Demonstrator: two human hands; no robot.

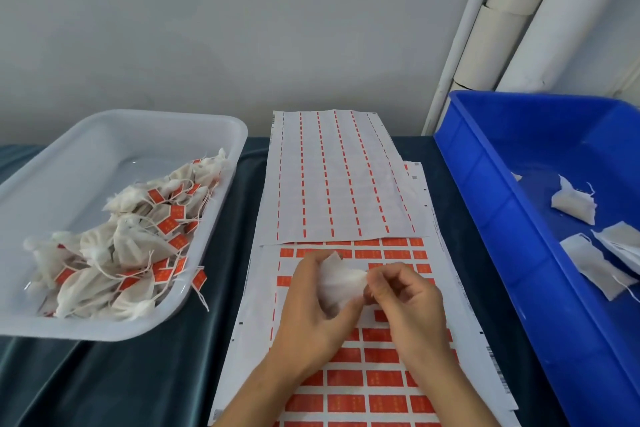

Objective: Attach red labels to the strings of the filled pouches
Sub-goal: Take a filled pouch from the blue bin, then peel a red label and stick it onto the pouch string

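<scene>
My left hand [311,308] grips a white filled pouch [337,282] above the sheet of red labels [367,378]. My right hand [405,302] pinches at the pouch's right end, where its neck or string lies; the string itself is hidden by my fingers. Many red labels remain in rows on the sheet, with bare gaps near my hands. A clear plastic tray [194,295] at the left holds several pouches with red labels [166,225] on their strings. A blue bin [491,204] at the right holds a few plain white pouches [575,204].
A used label sheet [332,180] with only red strips left lies farther back, overlapping the current one. Dark teal cloth [121,381] covers the table. White pipes [512,24] stand against the grey wall behind the blue bin.
</scene>
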